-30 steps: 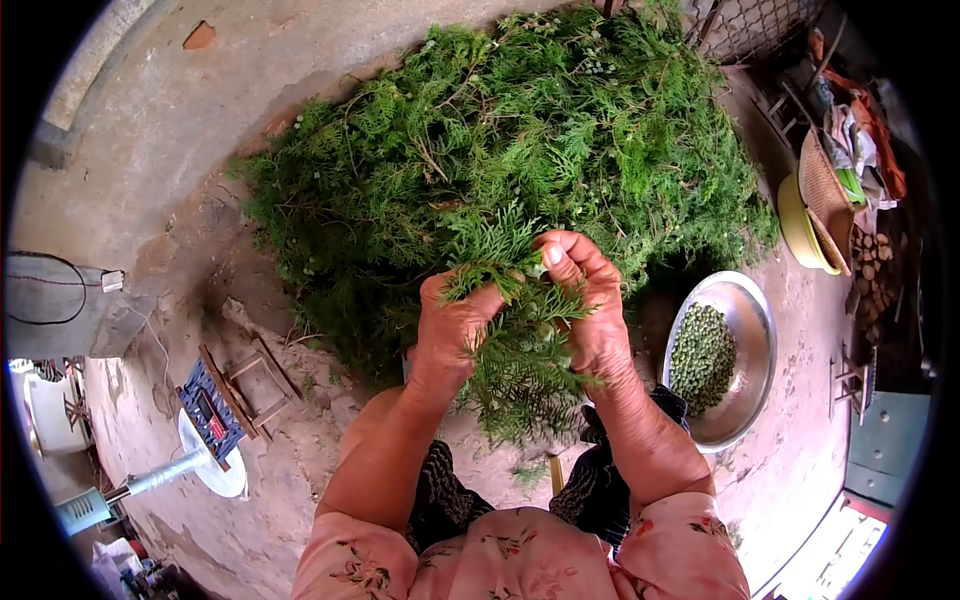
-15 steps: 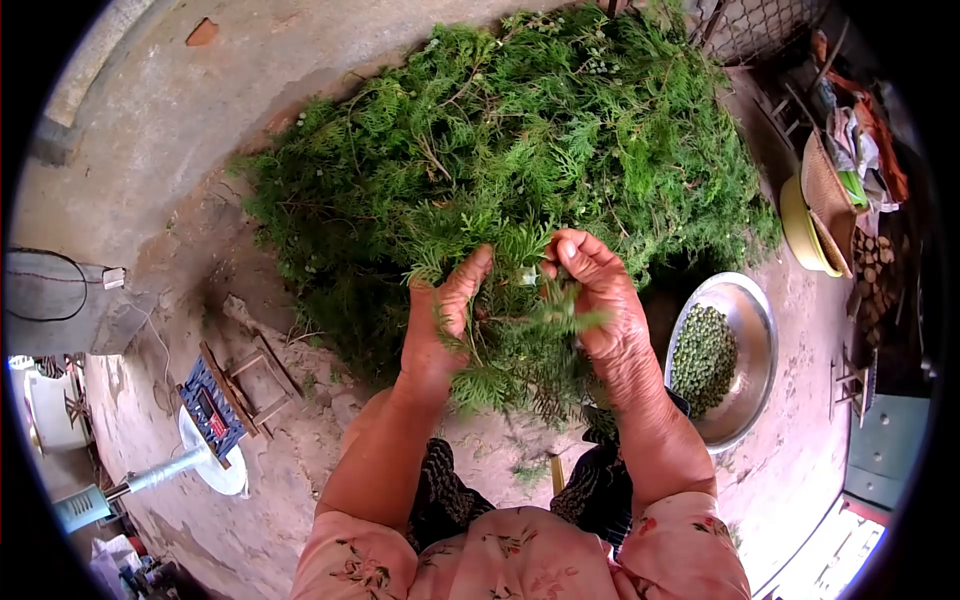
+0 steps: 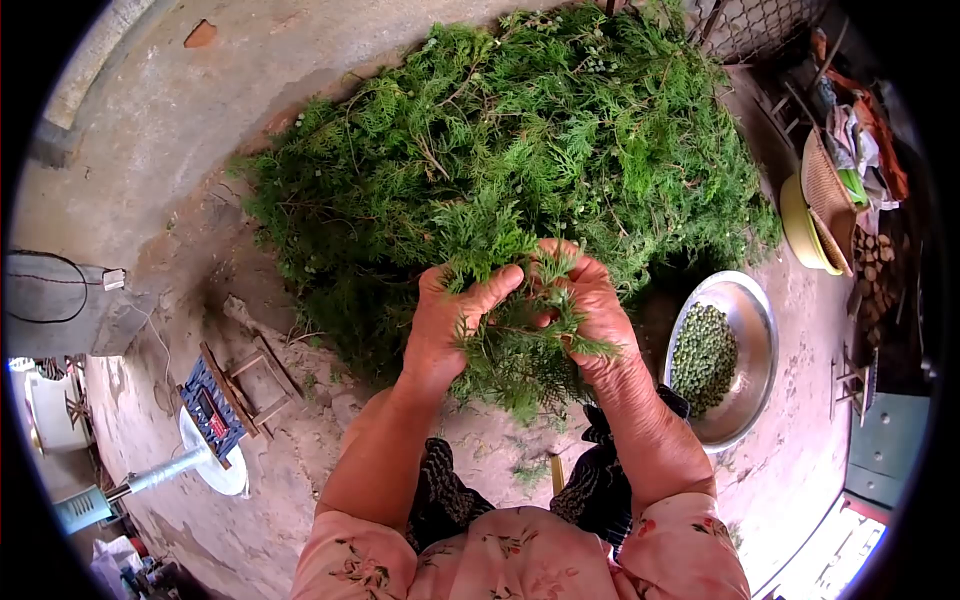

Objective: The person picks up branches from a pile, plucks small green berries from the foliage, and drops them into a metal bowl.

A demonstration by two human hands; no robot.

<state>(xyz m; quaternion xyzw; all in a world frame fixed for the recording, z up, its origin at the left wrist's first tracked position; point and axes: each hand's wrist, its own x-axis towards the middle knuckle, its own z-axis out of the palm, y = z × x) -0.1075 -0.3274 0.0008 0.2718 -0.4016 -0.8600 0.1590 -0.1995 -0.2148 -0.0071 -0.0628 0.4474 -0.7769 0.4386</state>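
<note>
In front of me a large heap of green conifer branches with flat, scaly sprays lies on the floor. My left hand is closed round a leafy conifer sprig, thumb laid across it. Close beside it, my right hand has its fingers bent into the same sprig's foliage; leaves partly cover the fingertips, and what they pinch is hidden. To the right of my right hand stands a metal basin with many small round green cones in it.
A small wooden stool and a white round-based stand are on the left. At the right are a yellow tub, a woven basket and a teal cabinet. A wire mesh is at the back.
My hands have come closer together around the sprig. The left thumb has moved right across it, and the right hand's fingers have curled into the leaves.
</note>
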